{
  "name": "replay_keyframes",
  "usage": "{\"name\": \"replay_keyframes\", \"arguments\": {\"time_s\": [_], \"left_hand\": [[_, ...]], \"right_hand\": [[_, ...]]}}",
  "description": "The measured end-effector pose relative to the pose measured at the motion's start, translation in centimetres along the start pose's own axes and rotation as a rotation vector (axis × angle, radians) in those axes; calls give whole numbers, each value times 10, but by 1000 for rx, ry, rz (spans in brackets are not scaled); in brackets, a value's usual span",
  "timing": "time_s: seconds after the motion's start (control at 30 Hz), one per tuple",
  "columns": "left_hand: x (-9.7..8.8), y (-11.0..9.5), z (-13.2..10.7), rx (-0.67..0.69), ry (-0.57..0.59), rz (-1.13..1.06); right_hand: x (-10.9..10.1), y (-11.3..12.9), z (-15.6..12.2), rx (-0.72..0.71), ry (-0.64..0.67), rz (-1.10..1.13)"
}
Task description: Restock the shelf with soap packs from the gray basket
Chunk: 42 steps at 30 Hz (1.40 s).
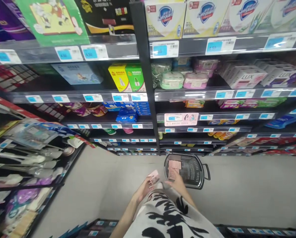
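My left hand (145,189) is low in front of me, its fingers closed round a small pink box (153,177). My right hand (177,181) reaches down to the near rim of a black wire shopping basket (196,184) on the floor. It touches or holds a pink box (173,174) at the basket's near left; the grip is too small to make out. More pink boxes (174,165) lie inside the basket. My patterned black-and-white clothing fills the bottom of the view.
Shop shelves face me: soap boxes (244,76), round soap cases (172,80) and yellow and green cartons (127,78), with blue price tags along the edges. A rack of hanging utensils (31,158) stands at left. Grey floor runs between.
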<state>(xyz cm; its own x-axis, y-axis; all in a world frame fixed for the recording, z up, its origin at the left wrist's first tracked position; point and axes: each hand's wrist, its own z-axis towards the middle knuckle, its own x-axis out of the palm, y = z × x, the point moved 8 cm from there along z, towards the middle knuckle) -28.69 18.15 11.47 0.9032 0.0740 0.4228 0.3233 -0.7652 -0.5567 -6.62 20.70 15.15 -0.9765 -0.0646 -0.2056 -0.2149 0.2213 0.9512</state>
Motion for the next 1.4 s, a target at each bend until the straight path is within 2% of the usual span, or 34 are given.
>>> {"name": "replay_keyframes", "arguments": {"time_s": [0.1, 0.2, 0.3, 0.4, 0.47, 0.57, 0.63, 0.73, 0.83, 0.93, 1.1, 1.27, 1.33, 1.4], "left_hand": [[23, -14, -14, 7, 66, -38], [70, -28, -22, 17, 136, 22], [128, -38, -23, 59, 191, 136], [176, -46, -17, 208, 167, 251], [202, -45, -11, 296, 141, 303], [228, -32, -3, 364, 123, 329], [237, -24, 0, 399, 96, 329], [235, -21, -2, 468, -31, 301], [228, -29, -9, 550, -159, 263], [225, -37, -11, 591, -212, 239], [220, -45, -13, 629, -260, 214], [212, -47, -17, 601, -272, 196], [216, -51, -16, 610, -241, 280], [225, -61, -15, 652, -187, 444]], "right_hand": [[18, 39, -7, -56, 158, 31], [12, 75, -9, -114, 217, 3], [-26, 93, -1, -96, 32, 83], [-78, 86, 6, -14, -241, 301], [-109, 72, 5, 58, -379, 471], [-142, 54, -1, 113, -486, 641], [-158, 45, -7, 114, -489, 668], [-171, 36, -15, 115, -394, 639], [-171, 31, -21, 125, -247, 612], [-169, 27, -22, 157, -183, 620], [-164, 40, -9, 112, -149, 596], [-155, 61, -7, 61, -9, 588], [-150, 65, -9, 61, 73, 572], [-152, 67, -10, 42, 79, 531]]}}
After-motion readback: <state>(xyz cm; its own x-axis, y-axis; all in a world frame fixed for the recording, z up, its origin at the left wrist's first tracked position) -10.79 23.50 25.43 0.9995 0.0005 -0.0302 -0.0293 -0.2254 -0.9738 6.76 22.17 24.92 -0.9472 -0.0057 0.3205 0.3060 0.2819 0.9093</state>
